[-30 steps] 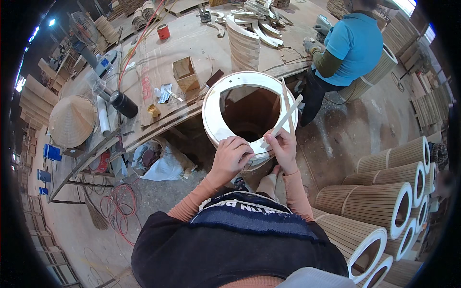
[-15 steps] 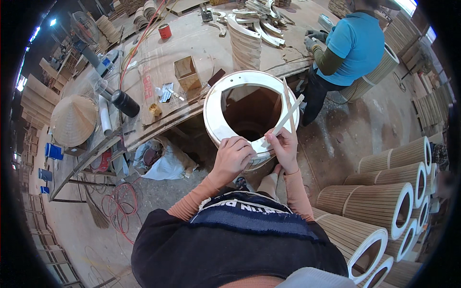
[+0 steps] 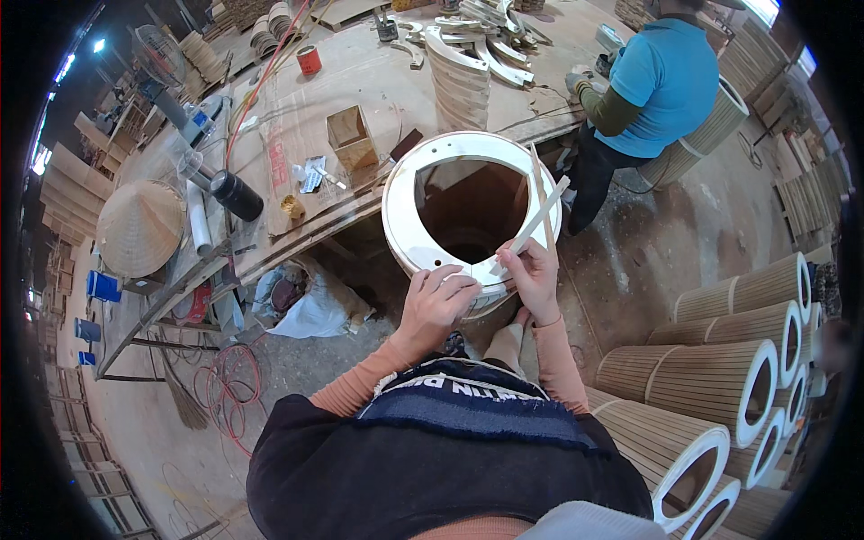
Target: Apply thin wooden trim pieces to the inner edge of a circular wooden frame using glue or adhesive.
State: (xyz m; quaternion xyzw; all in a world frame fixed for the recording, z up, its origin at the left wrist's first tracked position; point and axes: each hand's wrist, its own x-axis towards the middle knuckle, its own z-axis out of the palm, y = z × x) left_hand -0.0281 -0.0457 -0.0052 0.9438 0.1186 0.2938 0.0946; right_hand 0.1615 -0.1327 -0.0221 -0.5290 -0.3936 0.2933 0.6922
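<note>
Right hand (image 3: pixel 532 278) has fingers clamped on a pale strip (image 3: pixel 545 212) — left hand (image 3: pixel 433 310) is at the drum's (image 3: pixel 399 209) near edge, finger closure indeterminable.

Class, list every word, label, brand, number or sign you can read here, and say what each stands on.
Navy cloth at the wearer's waist: large white lettering, partly visible; I won't copy it out.
Cardboard sheet: red printing, too blurred to read.
Red can: dark marks, too small to read.

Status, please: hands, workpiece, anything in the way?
Left hand at near edge of white ring, hiding part of it. Right hand pinching pale strip. Thin brown strip crosses ring's right side.
</note>
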